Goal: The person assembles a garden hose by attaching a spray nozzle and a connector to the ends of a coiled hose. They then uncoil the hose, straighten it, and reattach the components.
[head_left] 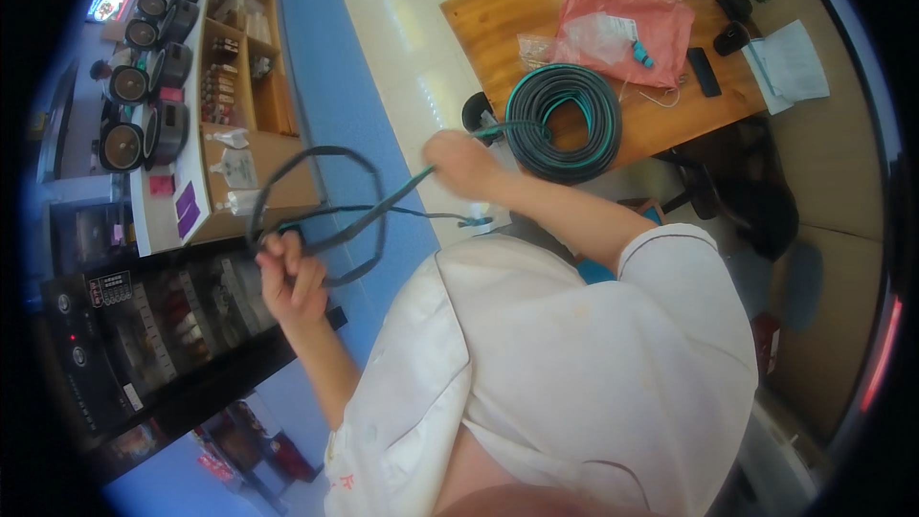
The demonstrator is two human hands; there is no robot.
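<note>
1. A person in a white short-sleeved top stands beside a wooden table (498,14), with both bare hands out in front.
2. On the table's near edge lies a thick coil of black hose (607,124) with a green stripe. One length leaves it and passes to the hands.
3. The right hand (466,165), near the coil, is curled around that length, knuckles uppermost.
4. The left hand (295,278), well apart to the left, has bent fingers and pinches the hose, with a large loop (385,206) hanging in the air about it.
5. Another strand runs back toward the person's waist; whether it finishes there in a free end, I cannot tell.
6. Behind the coil lie a red plastic bag (593,5) and a small blue hose fitting (642,55).
7. The step in hand seems to be looping drawn-off hose; the next move calls for a steady left pinch and slack fed by the right.
</note>
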